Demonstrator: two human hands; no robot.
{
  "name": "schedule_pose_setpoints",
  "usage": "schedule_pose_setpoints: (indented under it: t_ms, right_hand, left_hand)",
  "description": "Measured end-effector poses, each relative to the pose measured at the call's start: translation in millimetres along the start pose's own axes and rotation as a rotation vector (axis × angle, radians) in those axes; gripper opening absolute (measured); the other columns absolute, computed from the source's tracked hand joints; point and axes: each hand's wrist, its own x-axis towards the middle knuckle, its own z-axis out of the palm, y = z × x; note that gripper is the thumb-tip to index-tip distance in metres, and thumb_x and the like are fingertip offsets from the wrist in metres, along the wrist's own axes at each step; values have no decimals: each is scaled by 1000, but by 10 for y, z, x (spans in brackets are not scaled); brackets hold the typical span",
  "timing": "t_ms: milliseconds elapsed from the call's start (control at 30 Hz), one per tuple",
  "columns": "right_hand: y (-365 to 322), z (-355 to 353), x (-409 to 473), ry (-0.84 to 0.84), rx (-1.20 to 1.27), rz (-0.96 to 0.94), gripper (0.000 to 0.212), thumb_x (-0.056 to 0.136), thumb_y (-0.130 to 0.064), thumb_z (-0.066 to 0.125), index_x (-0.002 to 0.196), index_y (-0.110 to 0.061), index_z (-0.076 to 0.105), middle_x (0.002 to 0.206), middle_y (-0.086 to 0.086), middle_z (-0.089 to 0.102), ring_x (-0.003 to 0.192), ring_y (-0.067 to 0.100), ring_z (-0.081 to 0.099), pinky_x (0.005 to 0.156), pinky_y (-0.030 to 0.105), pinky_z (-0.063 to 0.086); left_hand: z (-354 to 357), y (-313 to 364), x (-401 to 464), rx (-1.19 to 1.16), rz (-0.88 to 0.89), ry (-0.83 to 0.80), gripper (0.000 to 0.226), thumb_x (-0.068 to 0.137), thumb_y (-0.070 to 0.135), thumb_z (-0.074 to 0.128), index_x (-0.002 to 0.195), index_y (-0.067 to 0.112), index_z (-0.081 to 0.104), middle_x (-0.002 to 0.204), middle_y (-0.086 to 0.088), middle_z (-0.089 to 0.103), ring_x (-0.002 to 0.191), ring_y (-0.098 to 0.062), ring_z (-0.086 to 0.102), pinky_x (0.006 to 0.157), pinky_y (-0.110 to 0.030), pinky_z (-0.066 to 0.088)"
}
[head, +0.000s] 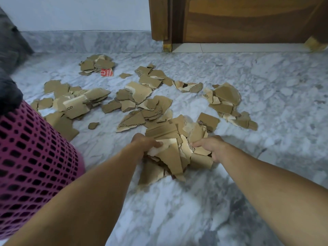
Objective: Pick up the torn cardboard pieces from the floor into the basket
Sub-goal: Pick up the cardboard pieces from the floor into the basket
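A bundle of torn brown cardboard pieces (174,153) sits pressed between both hands just above the marble floor. My left hand (144,143) grips its left side, thumb over the top piece. My right hand (212,146) clamps the right side, fingers curled around the edges. Several more torn pieces (140,102) lie scattered across the floor beyond, with another cluster (227,102) to the right. The pink perforated basket (33,167) stands at the left, beside my left forearm; its inside is hidden.
A wooden door and frame (239,20) stand at the back right. A pale wall with grey marble skirting (88,39) runs along the back. Dark grey fabric (8,50) hangs at the far left above the basket. A red-printed scrap (107,72) lies near the far pile.
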Motion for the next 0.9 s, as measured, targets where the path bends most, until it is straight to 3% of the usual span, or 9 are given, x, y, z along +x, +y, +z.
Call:
schedule_pose_setpoints:
  t_ms: [100,267,367,433,467,600,733,800,900]
  right_hand:
    - [43,15,32,-43,69,-22,75,63,-12,90,126,1,52,122,4,62,119,25,56,103,44,44]
    - [-20,-129,-45,-36,113,-91,83,70,-9,86,140,-4,42,134,7,56,127,28,51,107,45,40]
    - [-172,-267,-131,-18,119,-118,55,75,-6,81,124,-6,55,111,7,67,100,25,64,83,39,53]
    - [-320,-378,-286,-43,137,-148,31,80,-2,76,103,-12,57,88,7,67,74,21,65,60,35,56]
    - [-389,-427,-352,-45,142,-163,30,81,0,74,102,-12,56,85,7,66,71,22,64,57,37,57]
    - [-720,-587,-699,-8,121,-271,28,83,3,72,103,-12,56,83,8,63,72,24,62,68,44,55]
    - [-1107,-689,-1094,27,107,-349,30,80,4,74,97,-11,55,85,10,65,71,24,65,58,40,57]
    - [-1298,-700,-1297,32,107,-373,28,80,4,74,90,-12,54,84,10,65,69,24,65,54,38,57]
    - [-1627,-618,-1681,5,100,-419,31,78,2,76,102,-9,60,92,12,69,73,25,68,54,37,58]
  left_hand:
    - [44,18,-106,-16,20,-47,43,67,8,86,98,-2,58,84,-16,62,69,-32,63,44,-36,55]
    - [9,106,-241,-55,11,-95,39,76,8,80,105,-2,57,96,-20,63,83,-38,66,67,-53,58]
    - [-131,218,-322,-35,-12,-111,35,84,15,73,110,3,54,103,-18,62,97,-37,64,84,-57,54]
    - [-243,356,-424,-45,42,-111,27,87,12,70,108,5,55,103,-16,62,94,-35,63,77,-55,57]
    - [-303,438,-470,-56,71,-100,21,87,9,69,104,5,57,100,-16,62,89,-33,64,69,-53,58]
    - [-632,825,-749,-23,184,-38,29,83,6,72,107,0,59,102,-18,65,88,-32,67,66,-46,59]
    - [-959,1170,-1092,17,273,-19,36,83,6,73,114,0,57,96,-16,65,82,-30,67,81,-51,57]
    - [-1102,1307,-1255,41,310,-15,36,84,7,71,116,-1,57,91,-14,63,79,-28,65,81,-49,57]
    - [-1445,1485,-1568,83,357,-38,33,91,9,64,120,0,52,93,-14,60,83,-27,63,72,-44,59]
